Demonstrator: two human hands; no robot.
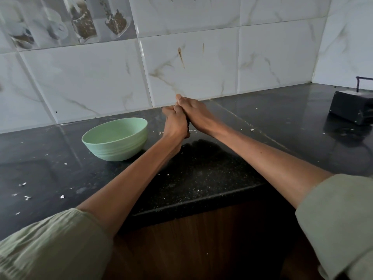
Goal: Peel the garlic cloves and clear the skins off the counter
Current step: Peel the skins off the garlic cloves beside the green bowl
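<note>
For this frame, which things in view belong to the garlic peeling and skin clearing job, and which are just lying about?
Belongs to the job:
left hand and right hand, pressed together above the counter
garlic skin flakes scattered on the counter
green bowl, probably; its contents are hidden

Just lying about:
black box-shaped appliance at far right

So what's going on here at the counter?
A person has both hands together above the black counter, the left hand curled against the right hand. Whatever they hold between them is hidden, so I cannot tell if it is garlic. A green bowl sits just left of the hands. Small bits of skin lie scattered over the counter, so clearing is not done.
</note>
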